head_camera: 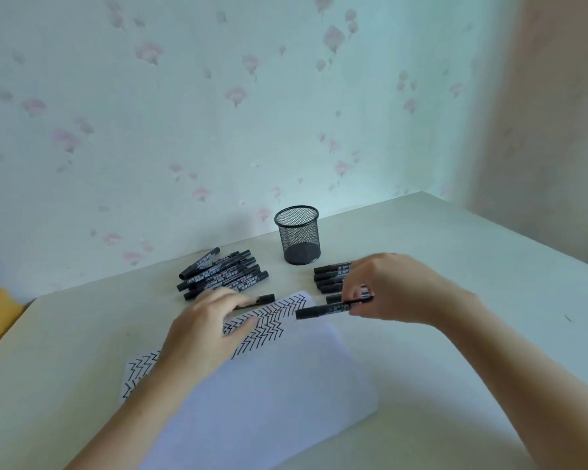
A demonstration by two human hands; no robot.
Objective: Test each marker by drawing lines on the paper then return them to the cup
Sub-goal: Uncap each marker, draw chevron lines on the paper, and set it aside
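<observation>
Head view, from the left: a pile of black markers point(223, 274) lies on the table point(455, 252) near the wall, their long axes running from near-left to far-right, roughly side by side. I judge these to be one batch, tested or waiting; I cannot tell which.

My left hand point(207, 330) rests on the paper point(279, 385), fingers loosely spread and fairly straight, pressing the sheet flat. Just beyond its fingertips lies a single marker point(260, 299), nearly level left to right; whether my fingers touch it I cannot tell. The paper's far-left strip is already full of zigzag lines point(275, 320), so many markers have been tested, while the near part is blank.

The mesh cup point(298, 235) stands upright at the far side, between the two groups, and looks to hold nothing, so by my reckoning the returning is all still to do.

To the right, my right hand point(384, 290) pinches a marker point(330, 309) between thumb and curled fingers. Its long axis lies almost level, the free end pointing left over the paper's far-right corner. It seems capped. Behind my hand lies a second group of markers point(330, 278), pointing left.
</observation>
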